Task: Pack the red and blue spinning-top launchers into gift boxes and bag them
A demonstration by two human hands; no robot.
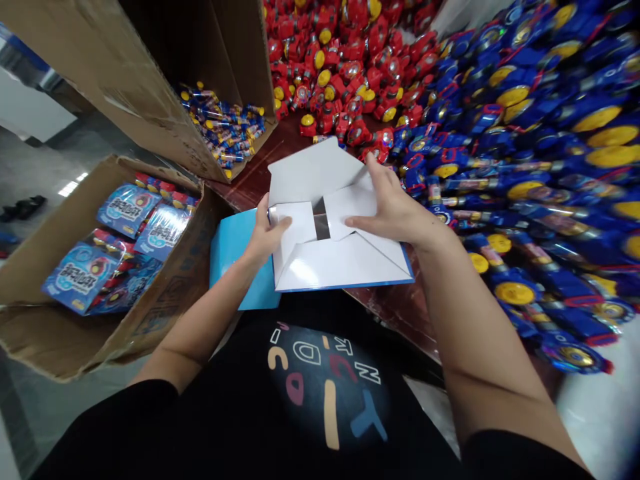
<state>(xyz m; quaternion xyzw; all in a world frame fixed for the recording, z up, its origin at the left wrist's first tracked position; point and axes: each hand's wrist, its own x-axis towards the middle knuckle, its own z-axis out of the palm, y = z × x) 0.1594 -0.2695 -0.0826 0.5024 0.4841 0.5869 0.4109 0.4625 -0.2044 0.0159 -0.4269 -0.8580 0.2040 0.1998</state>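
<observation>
In front of my body is a folding paper box [345,261], white on the inside with a blue edge. Its two side flaps are folded inward with a dark gap between them, and one wide flap stands up at the far side. My left hand [270,230] grips the box's left side, thumb on the left flap. On the right side, my right hand [393,203] clasps the box with its thumb pressing the right flap and its fingers over the edge. A light blue panel [230,257] lies beside the box, partly under my left forearm.
Red toys [345,73] and blue toys [500,153] with yellow discs are heaped across the table. A tall cardboard carton [145,87] holds small yellow-capped tubes [225,130]. A lower carton [165,293] at left contains several blue printed packages [83,273].
</observation>
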